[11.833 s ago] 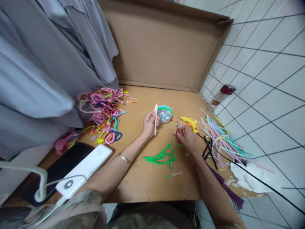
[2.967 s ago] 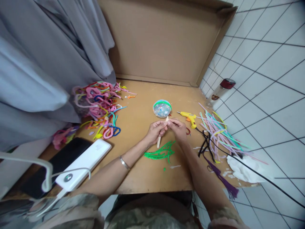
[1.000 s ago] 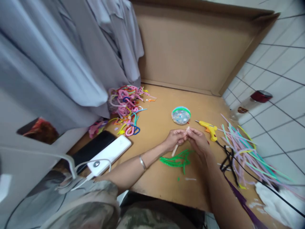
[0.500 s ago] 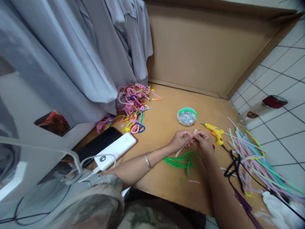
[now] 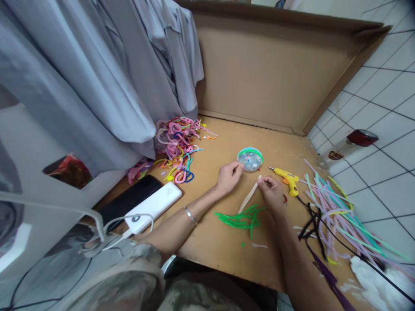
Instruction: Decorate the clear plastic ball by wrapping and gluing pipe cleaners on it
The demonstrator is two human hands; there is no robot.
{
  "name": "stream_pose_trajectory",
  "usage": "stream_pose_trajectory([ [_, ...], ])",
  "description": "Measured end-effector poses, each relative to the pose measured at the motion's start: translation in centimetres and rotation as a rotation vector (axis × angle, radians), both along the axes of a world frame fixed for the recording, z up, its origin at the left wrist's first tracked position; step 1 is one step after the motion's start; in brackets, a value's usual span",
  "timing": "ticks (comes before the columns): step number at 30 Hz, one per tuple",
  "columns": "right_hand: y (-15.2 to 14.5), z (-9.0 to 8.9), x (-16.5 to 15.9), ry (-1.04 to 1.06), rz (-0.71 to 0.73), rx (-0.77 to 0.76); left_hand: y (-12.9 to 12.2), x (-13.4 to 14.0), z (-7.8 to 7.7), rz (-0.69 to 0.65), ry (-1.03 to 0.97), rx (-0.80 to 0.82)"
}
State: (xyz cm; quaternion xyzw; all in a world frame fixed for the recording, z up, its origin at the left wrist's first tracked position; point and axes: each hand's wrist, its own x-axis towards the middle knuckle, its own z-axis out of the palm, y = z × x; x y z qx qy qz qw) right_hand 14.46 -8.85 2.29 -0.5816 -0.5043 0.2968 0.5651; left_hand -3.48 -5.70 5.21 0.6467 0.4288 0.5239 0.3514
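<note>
My right hand (image 5: 270, 190) pinches the upper end of a pale cream strip (image 5: 249, 198), perhaps a pipe cleaner, which slants down to the left. My left hand (image 5: 229, 176) is closed, thumb and fingertips together at the near left edge of a round clear dish (image 5: 249, 160) with a green rim and small coloured bits. Whether the fingertips hold anything or touch the dish is unclear. Below the strip's lower end lie several bright green pipe cleaners (image 5: 238, 220). A yellow glue gun (image 5: 290, 180) rests just beyond my right hand, its nozzle toward the dish.
Tangled colourful pipe cleaners (image 5: 178, 140) lie at back left, near a black phone (image 5: 129, 198) and white power bank (image 5: 154, 207). Long pastel pipe cleaners (image 5: 337, 216), white fluff (image 5: 372, 276) and a red-lidded jar (image 5: 343, 149) are at right. A cardboard panel (image 5: 253, 73) stands behind.
My left hand has let go of the pale strip and moved up and left to the dish. My right hand keeps the strip, which is now more fully visible.
</note>
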Motion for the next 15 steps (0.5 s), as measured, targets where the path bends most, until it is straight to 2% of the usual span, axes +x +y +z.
stream_pose_trajectory([
  [4,0.2,-0.9,-0.4,-0.181,-0.011,0.06,2.6,-5.8,3.1,0.255,0.333,-0.066],
  [6,0.3,-1.3,-0.5,-0.198,0.007,0.051,3.1,-8.9,3.9,0.456,0.637,-0.178],
  [7,0.4,-1.4,-0.6,-0.196,0.014,0.048,3.2,-10.2,4.0,0.53,0.782,-0.243],
  [9,0.4,-1.6,-0.7,-0.187,0.018,0.05,3.0,-12.1,3.8,0.627,0.946,-0.346],
  [11,0.5,-1.7,-0.6,-0.185,0.015,0.057,2.8,-12.9,3.2,0.661,1.013,-0.432],
  [15,0.5,-1.8,-0.6,-0.187,0.021,0.057,2.8,-12.5,1.9,0.694,1.034,-0.482],
])
